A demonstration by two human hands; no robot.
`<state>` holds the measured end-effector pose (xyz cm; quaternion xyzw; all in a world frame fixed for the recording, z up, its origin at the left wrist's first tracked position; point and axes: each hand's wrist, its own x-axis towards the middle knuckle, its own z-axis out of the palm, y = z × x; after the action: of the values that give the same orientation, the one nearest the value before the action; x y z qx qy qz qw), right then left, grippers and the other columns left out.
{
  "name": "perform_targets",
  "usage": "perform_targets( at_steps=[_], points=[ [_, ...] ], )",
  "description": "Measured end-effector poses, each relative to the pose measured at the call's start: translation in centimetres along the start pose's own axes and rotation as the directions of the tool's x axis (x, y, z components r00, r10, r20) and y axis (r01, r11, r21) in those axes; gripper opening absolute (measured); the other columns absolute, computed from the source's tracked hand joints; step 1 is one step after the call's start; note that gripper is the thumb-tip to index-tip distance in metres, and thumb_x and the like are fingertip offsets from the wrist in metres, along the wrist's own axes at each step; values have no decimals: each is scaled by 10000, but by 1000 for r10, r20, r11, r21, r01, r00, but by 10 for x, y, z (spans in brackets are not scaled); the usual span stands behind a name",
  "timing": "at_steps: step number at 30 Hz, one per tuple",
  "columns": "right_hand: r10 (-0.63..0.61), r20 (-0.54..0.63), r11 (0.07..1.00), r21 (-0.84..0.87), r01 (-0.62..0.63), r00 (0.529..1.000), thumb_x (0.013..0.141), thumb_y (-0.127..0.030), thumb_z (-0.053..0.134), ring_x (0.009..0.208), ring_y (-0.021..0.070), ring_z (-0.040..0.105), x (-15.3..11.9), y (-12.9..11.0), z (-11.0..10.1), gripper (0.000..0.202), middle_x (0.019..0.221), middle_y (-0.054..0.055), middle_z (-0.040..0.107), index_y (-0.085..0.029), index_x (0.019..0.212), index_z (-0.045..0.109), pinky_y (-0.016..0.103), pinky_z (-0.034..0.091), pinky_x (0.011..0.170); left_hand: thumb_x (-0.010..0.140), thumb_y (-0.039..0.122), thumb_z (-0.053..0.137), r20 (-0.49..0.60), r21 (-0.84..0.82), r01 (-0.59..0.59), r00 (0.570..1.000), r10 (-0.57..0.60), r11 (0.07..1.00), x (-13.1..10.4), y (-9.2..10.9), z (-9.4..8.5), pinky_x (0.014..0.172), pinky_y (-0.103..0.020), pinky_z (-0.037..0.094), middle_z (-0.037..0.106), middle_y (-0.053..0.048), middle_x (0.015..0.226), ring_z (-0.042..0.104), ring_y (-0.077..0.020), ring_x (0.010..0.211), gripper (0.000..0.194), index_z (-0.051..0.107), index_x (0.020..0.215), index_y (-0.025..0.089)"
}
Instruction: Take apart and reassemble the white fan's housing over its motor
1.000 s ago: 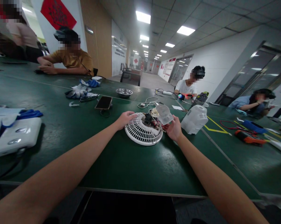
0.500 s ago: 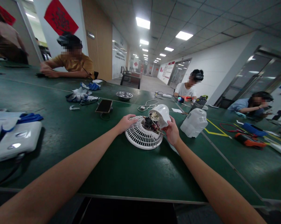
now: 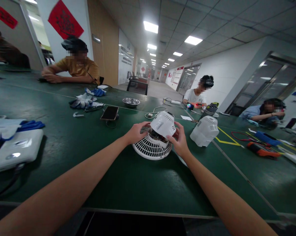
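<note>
A white fan grille (image 3: 152, 151) lies on the green table in front of me, with dark motor parts and wiring at its middle, mostly covered. Over them sits a white plastic motor cover (image 3: 162, 124), slightly tilted, a gap showing along its near edge. My right hand (image 3: 179, 140) grips the cover's right side, thumb in front and fingers behind. At its left edge my left hand (image 3: 137, 133) is curled above the grille, fingertips against the cover; its exact contact is partly hidden. A second white housing (image 3: 205, 131) stands to the right.
A phone (image 3: 109, 113) on a stand, a metal bowl (image 3: 131, 102) and a white cable (image 3: 150, 115) lie beyond the fan. Gloves (image 3: 85, 101) and a white power bank (image 3: 17, 150) are on the left. An orange multimeter (image 3: 263, 150) is at the right. Other people sit around the table.
The white cover has turned over from its open side and come down over the motor. My left hand has shifted from the grille's rim inward to the cover.
</note>
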<state>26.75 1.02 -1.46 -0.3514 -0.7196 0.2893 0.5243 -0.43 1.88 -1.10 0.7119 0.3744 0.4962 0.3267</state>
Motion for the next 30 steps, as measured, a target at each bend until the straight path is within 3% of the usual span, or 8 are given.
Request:
perform_targets(
  at_steps=[9,17,25,30],
  points=[
    [-98,39,983,-151,103,994,824,-434,788,1046,287,688,-2,-4,-3,807,1281,92,650,-338,1502,364,505,565,951,768,187,752,10,190,-86,996,86,978,1,4,1,1093,-482,456,729,-126,1183,662,-337,1137,533,688,1296,213],
    [-149,128,951,-252,178,981,816,-403,764,1047,303,678,-3,-8,-4,766,1314,103,643,-313,1484,401,513,555,948,706,168,767,51,159,-103,994,96,982,-2,15,-1,969,-427,517,744,-94,1072,685,-296,982,543,684,1240,218],
    [-181,180,949,-227,220,967,814,-416,728,1077,319,668,-4,-10,-5,763,1248,105,659,-279,1485,391,496,561,961,774,308,702,189,315,-236,965,183,919,-3,10,-4,892,-440,486,701,-123,1074,632,-319,967,387,689,1142,189],
    [-175,165,937,-274,216,971,786,-357,695,1092,311,659,-7,-13,-3,786,1237,106,645,-242,1492,369,491,575,947,842,462,660,298,425,-317,933,200,848,-2,9,-7,893,-472,450,658,-127,1101,585,-320,996,439,628,1158,160]
  ],
)
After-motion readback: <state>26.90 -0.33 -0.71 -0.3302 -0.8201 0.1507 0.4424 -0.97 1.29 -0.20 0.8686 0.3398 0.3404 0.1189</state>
